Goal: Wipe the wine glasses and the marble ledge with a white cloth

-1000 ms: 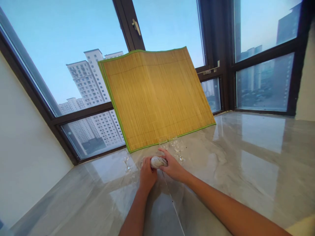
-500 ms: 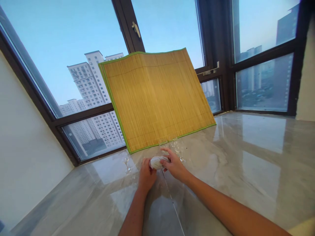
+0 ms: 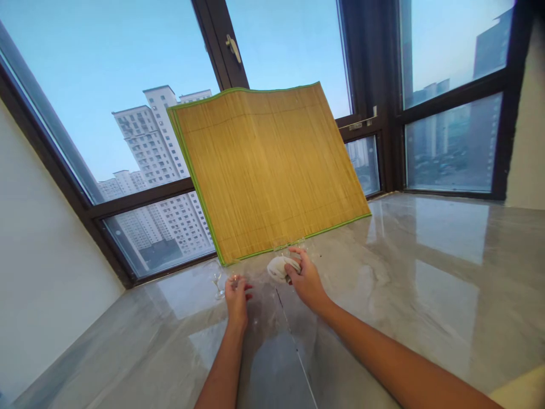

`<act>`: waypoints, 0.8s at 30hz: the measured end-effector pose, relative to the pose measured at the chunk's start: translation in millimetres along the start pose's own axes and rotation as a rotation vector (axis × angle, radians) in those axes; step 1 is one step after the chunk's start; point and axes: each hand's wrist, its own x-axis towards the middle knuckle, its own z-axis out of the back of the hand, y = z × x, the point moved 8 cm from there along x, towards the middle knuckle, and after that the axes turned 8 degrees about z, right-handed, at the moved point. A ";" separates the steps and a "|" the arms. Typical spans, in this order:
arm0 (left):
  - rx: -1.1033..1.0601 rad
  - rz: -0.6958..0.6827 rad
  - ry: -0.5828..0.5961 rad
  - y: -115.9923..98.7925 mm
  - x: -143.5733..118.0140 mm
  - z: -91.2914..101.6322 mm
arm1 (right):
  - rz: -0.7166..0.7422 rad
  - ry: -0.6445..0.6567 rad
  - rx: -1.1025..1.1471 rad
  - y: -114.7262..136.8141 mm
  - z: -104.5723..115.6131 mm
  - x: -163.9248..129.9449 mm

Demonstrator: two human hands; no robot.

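Note:
My right hand [image 3: 307,281] is closed around a bunched white cloth [image 3: 277,268], held just above the grey marble-like surface. To its left, my left hand [image 3: 237,295] has its fingers pinched on a clear wine glass [image 3: 233,270]; the glass shows only faintly against the floor and mat. A second clear stemmed glass [image 3: 218,284] stands upright just left of that hand. Behind my right hand are more clear glasses [image 3: 300,245], partly hidden by the fingers and hard to count.
A bamboo mat [image 3: 272,165] with green edging leans against the dark window frame [image 3: 225,45] behind the glasses. The shiny grey surface [image 3: 426,295] has a dark seam line running toward me. A white wall [image 3: 46,227] bounds the left side.
My left hand has come away from the white cloth and moved left, beside the standing glass. The cloth stays in my right hand, which has shifted slightly up and to the right.

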 end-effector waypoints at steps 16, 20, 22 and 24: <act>-0.310 0.469 0.472 20.3 -31.6 -46.6 | 0.125 0.209 -0.336 -8.5 -21.4 -12.9; -0.185 0.398 0.379 28.1 -29.9 -45.0 | 0.170 0.121 -0.265 9.1 -12.6 -13.9; -0.158 0.404 0.372 32.5 -30.3 -45.6 | 0.187 0.104 -0.244 15.3 -10.4 -14.5; -0.156 0.410 0.399 35.8 -31.2 -47.4 | 0.205 0.093 -0.236 19.6 -9.1 -14.8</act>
